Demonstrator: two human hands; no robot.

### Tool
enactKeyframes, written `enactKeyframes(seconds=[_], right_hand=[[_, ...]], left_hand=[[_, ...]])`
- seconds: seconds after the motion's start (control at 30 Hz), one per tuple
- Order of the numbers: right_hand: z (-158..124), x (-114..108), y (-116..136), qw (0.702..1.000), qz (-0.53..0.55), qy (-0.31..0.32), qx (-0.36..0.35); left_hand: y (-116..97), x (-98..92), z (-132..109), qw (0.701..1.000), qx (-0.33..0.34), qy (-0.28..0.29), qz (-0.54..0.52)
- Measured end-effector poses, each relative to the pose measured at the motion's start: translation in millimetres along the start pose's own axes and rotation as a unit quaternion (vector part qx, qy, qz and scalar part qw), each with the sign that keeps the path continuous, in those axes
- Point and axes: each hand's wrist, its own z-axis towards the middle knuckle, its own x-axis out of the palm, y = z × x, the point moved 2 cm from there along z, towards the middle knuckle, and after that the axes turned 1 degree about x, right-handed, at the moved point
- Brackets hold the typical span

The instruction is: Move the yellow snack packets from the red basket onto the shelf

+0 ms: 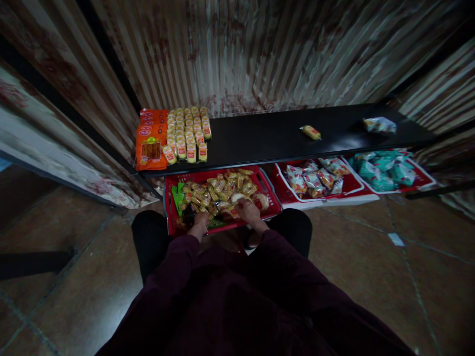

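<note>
A red plastic basket in front of my knees holds many small yellow-wrapped snacks, plus green packets at its left. My left hand is in the basket's near left part with its fingers curled, beside a dark packet. What those fingers hold, if anything, is hidden. Farther right, my right hand is closed at the edge of a pale round wrapped cake. Another round wrapped cake lies just right of that hand.
On the black shelf stand rows of wrapped snack cakes beside orange packets. A single cake and a white bag lie farther right. Under the shelf are red baskets with snack bags and teal bags.
</note>
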Motion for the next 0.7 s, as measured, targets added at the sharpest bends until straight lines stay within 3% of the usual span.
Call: enactKeyframes(seconds=[0.1,0.23,0.5,0.6,0.7], right_hand=[[0.9,3.4,2.8,0.998,-0.042,0.042,-0.016],[2.2,4.4,7.7,0.997,-0.06,0.046,-0.034],[8.6,2.4,1.6,0.993,0.116,-0.031,0.009],[13.3,10.5,1.1,0.964,0.26,-0.057,0.025],[14.3,22.0,6.5,0.903,0.426,-0.059,0.027]], left_hand=[[-2.0,3.1,-4.1,1.0,-0.005,0.029,-0.007],[-5.0,5.9,-10.3,0.998,0.005,0.065,-0.015],[-5.1,4.1,-11.6,0.997,0.019,0.064,-0.046],[-5.9,4.6,-11.7,0.997,0.019,0.057,-0.048],[-7.4,5.0,-13.1,0.997,0.019,0.055,-0.051]])
